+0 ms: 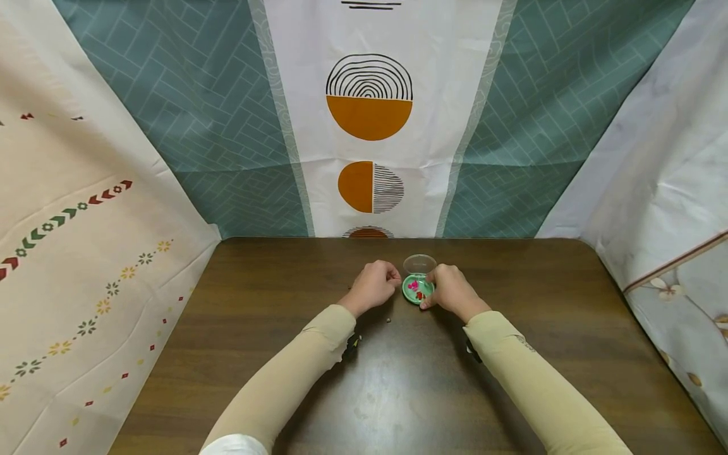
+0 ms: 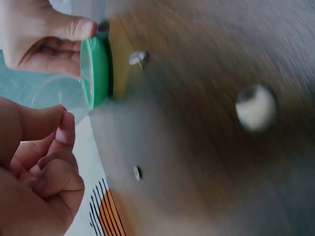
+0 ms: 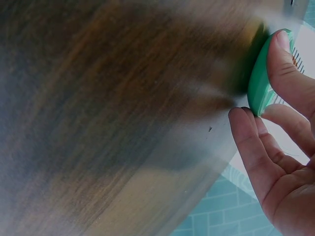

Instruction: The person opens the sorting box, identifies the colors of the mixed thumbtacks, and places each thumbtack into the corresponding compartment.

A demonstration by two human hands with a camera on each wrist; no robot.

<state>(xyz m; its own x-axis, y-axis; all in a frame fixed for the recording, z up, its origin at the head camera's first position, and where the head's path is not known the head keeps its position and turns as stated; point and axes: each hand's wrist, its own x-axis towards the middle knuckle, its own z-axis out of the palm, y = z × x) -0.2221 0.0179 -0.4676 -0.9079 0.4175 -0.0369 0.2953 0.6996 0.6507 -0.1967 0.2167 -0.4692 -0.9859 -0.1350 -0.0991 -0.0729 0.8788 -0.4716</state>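
Note:
A small round green case (image 1: 406, 294) with a raised clear lid (image 1: 419, 264) is on the table, holding small pink pieces (image 1: 413, 285) and red pieces (image 1: 420, 295). My right hand (image 1: 453, 292) grips its right side, thumb on the near rim; the right wrist view shows fingers around the green case (image 3: 261, 78). Just left of the case is my left hand (image 1: 373, 285). Its thumb and index fingertip pinch a tiny dark-red thing (image 2: 64, 109), mostly hidden. Small metallic thumbtack-like pieces (image 2: 139, 58) lie on the table in the left wrist view.
The brown wooden table (image 1: 273, 379) meets a patterned curtain (image 1: 375, 189) at its back edge. A tiny piece (image 1: 388, 320) lies in front of the hands. A blurred whitish round thing (image 2: 256, 109) is close to the left wrist camera.

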